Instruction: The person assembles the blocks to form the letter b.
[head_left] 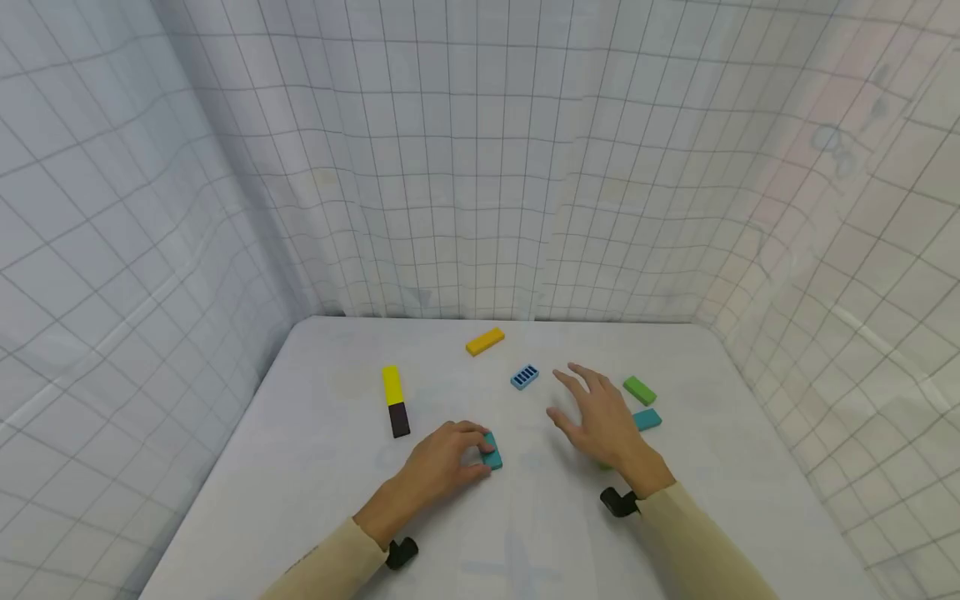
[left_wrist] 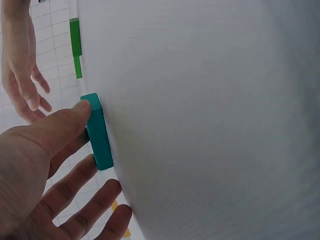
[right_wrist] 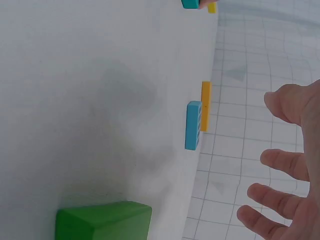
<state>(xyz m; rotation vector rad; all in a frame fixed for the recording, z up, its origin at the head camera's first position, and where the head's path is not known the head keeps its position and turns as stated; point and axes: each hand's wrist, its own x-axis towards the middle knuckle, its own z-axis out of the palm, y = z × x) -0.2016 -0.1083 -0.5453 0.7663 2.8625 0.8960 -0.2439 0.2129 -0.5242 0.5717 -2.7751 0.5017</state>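
My left hand (head_left: 448,460) pinches a small teal block (head_left: 492,457) on the white table, thumb on its near end and fingers at the far side. The left wrist view shows the thumb pressed against this teal block (left_wrist: 101,142), with the other fingers spread past it. Held above the table, my right hand (head_left: 603,421) has its fingers extended and apart, touching nothing. A blue slotted block (head_left: 524,377) lies to the left of its fingertips. Beside that hand, a second teal block (head_left: 647,419) is partly covered by it, and a green piece (head_left: 604,467) is mostly hidden beneath.
A green block (head_left: 640,390) lies right of the right hand. An orange block (head_left: 485,342) lies near the back edge. On the left, a yellow block (head_left: 392,385) and a black block (head_left: 399,420) lie end to end. White gridded curtains (head_left: 495,167) surround the table (head_left: 300,500).
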